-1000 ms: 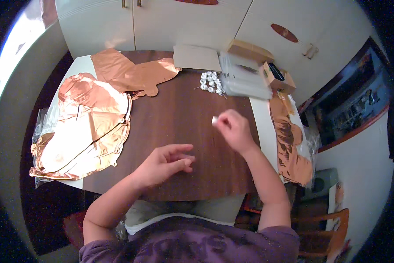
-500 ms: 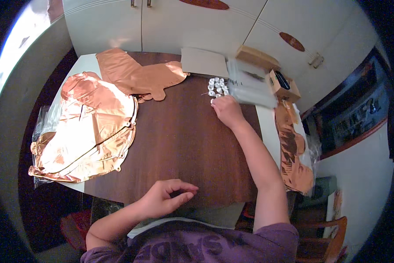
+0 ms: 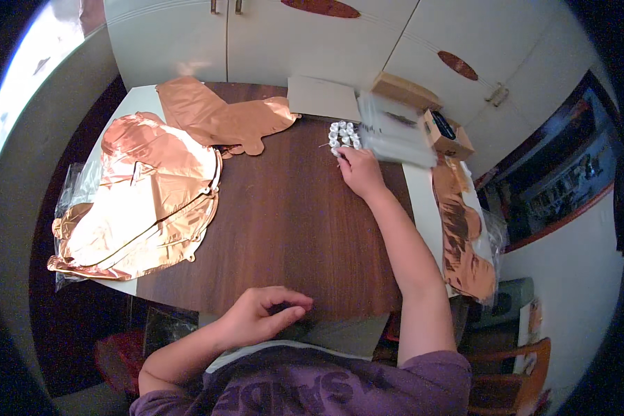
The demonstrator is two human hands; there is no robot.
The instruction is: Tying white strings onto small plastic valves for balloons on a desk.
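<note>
My right hand (image 3: pixel 362 171) reaches to the far side of the table, at the near edge of a cluster of small white rolls (image 3: pixel 343 133). Its thumb and fingers are pinched on one white roll (image 3: pixel 336 151), partly hidden by the fingertips. A thin strand pokes out at the cluster's left side. Near the table's front edge, my left hand (image 3: pixel 270 315) hovers with nothing in it, fingers curved and apart from the thumb.
Shiny rose-gold foil balloons (image 3: pixel 152 187) lie flat on the left, with another foil piece (image 3: pixel 218 114) behind. A grey-white card (image 3: pixel 323 98), clear plastic sleeves (image 3: pixel 395 135), a cardboard box (image 3: pixel 450 142) and a folded foil balloon (image 3: pixel 457 229) sit on the right side. Cabinets (image 3: pixel 291 45) stand behind.
My right hand has moved slightly, bringing the white roll at its fingertips up against the cluster. My left hand has stayed nearly still. The whole view has shifted a little.
</note>
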